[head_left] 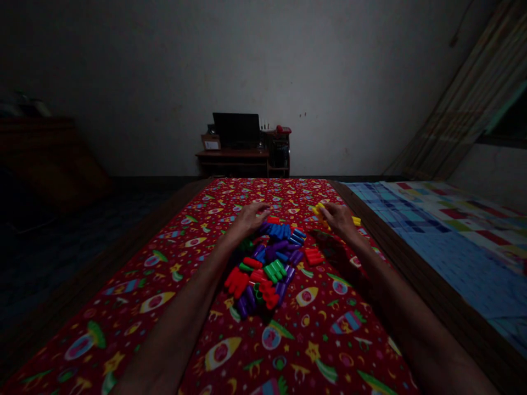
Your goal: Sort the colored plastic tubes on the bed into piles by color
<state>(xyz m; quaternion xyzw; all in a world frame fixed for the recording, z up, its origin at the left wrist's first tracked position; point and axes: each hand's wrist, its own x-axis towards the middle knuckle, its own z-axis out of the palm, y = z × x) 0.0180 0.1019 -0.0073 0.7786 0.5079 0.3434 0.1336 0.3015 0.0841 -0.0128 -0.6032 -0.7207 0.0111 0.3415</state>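
Note:
A pile of plastic toy blocks shaped like joined tubes lies on the red patterned cloth (pixel 222 351). It mixes blue blocks (pixel 280 231), purple blocks (pixel 276 249), red blocks (pixel 237 281) and green blocks (pixel 275 271). Over the pile's far left side reaches my left hand (pixel 250 218), its fingers apart and nothing visible between them. My right hand (pixel 338 217) pinches a yellow toy block (pixel 318 210) to the right of the pile. Another yellow piece (pixel 356 221) shows just beyond that hand, partly hidden by it. A red block (pixel 314 256) lies apart at the pile's right edge.
Beyond the cloth's far end, a low desk (pixel 234 154) with a dark monitor (pixel 236 129) stands against the wall. Blue checked bedding (pixel 395 219) lies to the right, beside a hanging curtain (pixel 448 109). Dark wooden furniture (pixel 45 159) is at left.

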